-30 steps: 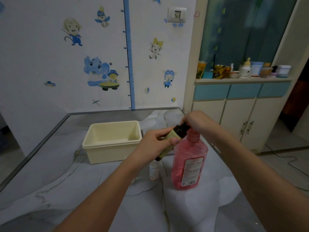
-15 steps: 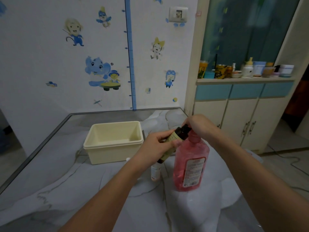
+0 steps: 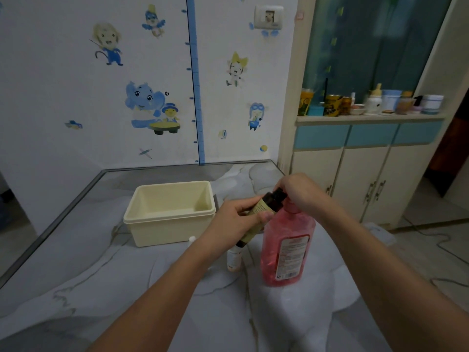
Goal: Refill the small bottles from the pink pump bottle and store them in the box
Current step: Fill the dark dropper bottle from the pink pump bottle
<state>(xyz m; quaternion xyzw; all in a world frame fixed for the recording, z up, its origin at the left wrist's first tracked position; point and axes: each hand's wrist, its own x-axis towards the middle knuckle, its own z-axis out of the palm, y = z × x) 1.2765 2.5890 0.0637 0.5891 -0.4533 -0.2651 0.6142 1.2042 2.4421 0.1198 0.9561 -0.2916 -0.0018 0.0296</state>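
Observation:
A pink pump bottle (image 3: 288,247) stands on the marble table. My left hand (image 3: 236,219) grips a small dark bottle with a tan label (image 3: 266,205), tilted so its neck leans up against the pump head. My right hand (image 3: 300,193) is curled over the pump head, which it hides. A second small bottle with a white label (image 3: 234,260) stands on the table just left of the pink bottle, partly behind my left hand. The cream box (image 3: 170,212) sits open and empty to the left.
The grey marble table (image 3: 101,288) ends at a wall with cartoon stickers. A cabinet (image 3: 365,179) stands to the right, its shelf crowded with jars and cans. A cable lies on the floor at right.
Both hands and the dark bottle have held nearly the same pose over the pump; only the view has shifted slightly.

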